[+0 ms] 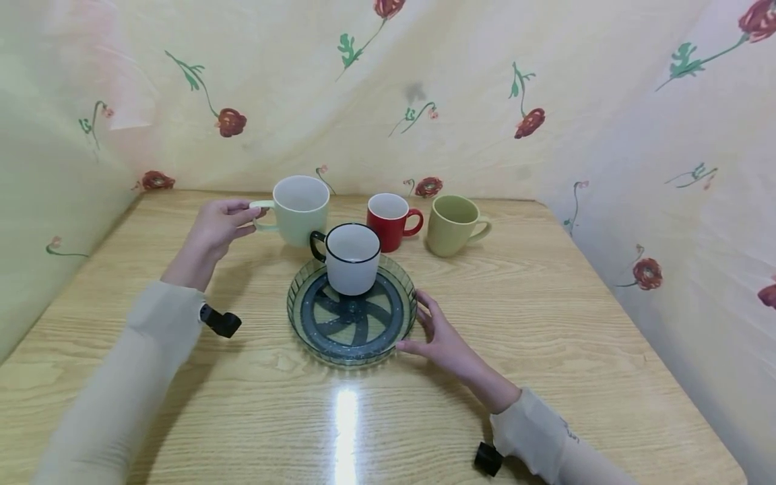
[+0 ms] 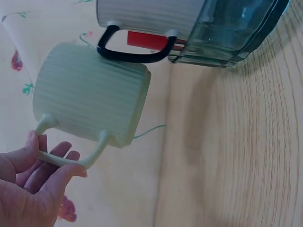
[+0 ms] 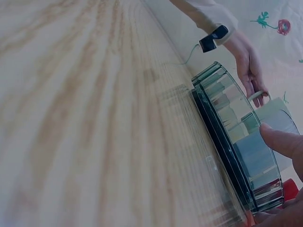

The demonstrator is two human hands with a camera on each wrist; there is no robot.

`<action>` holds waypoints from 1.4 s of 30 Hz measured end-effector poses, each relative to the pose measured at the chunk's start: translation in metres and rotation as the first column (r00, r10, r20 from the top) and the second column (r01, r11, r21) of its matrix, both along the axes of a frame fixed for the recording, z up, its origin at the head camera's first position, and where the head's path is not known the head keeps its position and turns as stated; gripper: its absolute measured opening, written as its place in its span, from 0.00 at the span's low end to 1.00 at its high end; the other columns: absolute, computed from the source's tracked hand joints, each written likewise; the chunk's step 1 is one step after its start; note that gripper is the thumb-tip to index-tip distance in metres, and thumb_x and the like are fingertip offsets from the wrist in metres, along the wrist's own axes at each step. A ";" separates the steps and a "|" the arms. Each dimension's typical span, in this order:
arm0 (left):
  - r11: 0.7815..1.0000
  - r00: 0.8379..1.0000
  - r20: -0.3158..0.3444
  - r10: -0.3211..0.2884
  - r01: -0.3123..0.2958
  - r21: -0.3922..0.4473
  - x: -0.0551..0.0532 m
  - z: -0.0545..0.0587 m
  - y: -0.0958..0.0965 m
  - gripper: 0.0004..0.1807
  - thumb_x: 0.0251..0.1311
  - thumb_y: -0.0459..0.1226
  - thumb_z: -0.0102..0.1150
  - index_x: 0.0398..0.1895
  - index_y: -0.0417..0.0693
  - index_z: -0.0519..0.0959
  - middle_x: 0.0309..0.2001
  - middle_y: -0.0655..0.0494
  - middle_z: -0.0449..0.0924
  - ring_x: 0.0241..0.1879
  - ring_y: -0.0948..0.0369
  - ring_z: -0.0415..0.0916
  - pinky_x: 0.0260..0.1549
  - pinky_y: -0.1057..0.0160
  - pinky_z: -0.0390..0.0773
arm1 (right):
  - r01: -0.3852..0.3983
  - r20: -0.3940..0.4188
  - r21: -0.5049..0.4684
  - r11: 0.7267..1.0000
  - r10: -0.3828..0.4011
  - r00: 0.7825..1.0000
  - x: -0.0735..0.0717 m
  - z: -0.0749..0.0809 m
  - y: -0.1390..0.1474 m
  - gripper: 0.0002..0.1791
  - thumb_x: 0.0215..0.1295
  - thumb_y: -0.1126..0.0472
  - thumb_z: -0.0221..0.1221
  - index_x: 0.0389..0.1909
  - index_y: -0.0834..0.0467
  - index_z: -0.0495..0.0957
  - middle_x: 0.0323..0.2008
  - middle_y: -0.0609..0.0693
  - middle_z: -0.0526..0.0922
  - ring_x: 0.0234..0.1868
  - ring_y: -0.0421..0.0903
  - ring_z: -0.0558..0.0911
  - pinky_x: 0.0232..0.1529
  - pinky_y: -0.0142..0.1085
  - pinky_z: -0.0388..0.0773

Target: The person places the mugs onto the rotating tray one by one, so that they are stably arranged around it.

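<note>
My left hand (image 1: 221, 225) pinches the handle of a pale green mug (image 1: 299, 215) at the back left. In the left wrist view the mug's base shows apart from the tabletop, with cloth visible beyond it. A round clear glass dish (image 1: 292, 303) with a dark ring and curved spokes at its bottom lies mid-table. Inside it, toward the back, stands a white mug (image 1: 353, 266) with black rim and handle. Thumb and fingers of my right hand (image 1: 445, 340) spread around the dish's right side, the thumb (image 3: 279, 141) against its wall.
Behind the dish stand a red mug (image 1: 384, 232) with a white inside and an olive-green mug (image 1: 447, 232), handles to the right. Flower-patterned cloth (image 1: 291, 101) walls the wooden table (image 1: 261, 404) at the back and sides.
</note>
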State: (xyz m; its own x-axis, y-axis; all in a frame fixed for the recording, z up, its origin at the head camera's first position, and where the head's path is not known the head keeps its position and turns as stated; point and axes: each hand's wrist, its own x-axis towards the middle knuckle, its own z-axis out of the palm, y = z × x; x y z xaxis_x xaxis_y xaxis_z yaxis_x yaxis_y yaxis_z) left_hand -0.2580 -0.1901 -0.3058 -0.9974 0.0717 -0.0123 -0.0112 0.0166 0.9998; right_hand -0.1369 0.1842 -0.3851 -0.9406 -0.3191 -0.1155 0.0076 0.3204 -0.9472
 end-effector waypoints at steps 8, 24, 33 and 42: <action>0.999 1.000 -0.028 0.013 -0.014 -0.040 0.015 0.004 -0.013 0.05 0.60 0.38 0.56 0.37 0.51 0.81 0.32 0.70 0.81 0.39 0.72 0.77 0.35 0.74 0.79 | -0.010 -0.012 -0.016 1.000 0.010 1.000 0.000 -0.002 0.001 0.54 0.52 0.63 0.67 0.72 0.54 0.40 0.73 0.52 0.42 0.72 0.52 0.47 0.70 0.46 0.43; 0.995 0.999 -0.044 0.011 -0.016 -0.099 0.043 0.002 -0.032 0.06 0.60 0.40 0.57 0.35 0.53 0.82 0.35 0.69 0.82 0.42 0.71 0.77 0.40 0.72 0.79 | -0.009 -0.021 -0.039 0.999 0.009 1.000 0.002 -0.006 -0.004 0.54 0.52 0.65 0.66 0.72 0.55 0.38 0.73 0.52 0.40 0.72 0.53 0.45 0.70 0.46 0.44; 0.996 0.998 -0.037 -0.046 0.044 -0.073 0.061 0.001 -0.030 0.07 0.60 0.39 0.57 0.37 0.49 0.82 0.36 0.67 0.82 0.41 0.72 0.78 0.40 0.72 0.79 | 0.000 -0.009 -0.041 0.999 0.000 1.000 0.003 -0.003 -0.004 0.55 0.52 0.64 0.67 0.72 0.55 0.38 0.73 0.53 0.39 0.72 0.53 0.45 0.70 0.46 0.44; 0.989 0.988 -0.075 -0.135 0.129 -0.074 0.072 -0.005 -0.023 0.09 0.60 0.39 0.57 0.39 0.42 0.80 0.37 0.65 0.83 0.41 0.72 0.78 0.39 0.72 0.79 | -0.002 -0.008 -0.038 0.999 0.002 1.000 0.003 -0.002 -0.005 0.55 0.52 0.64 0.67 0.72 0.56 0.38 0.73 0.53 0.39 0.72 0.53 0.45 0.70 0.47 0.42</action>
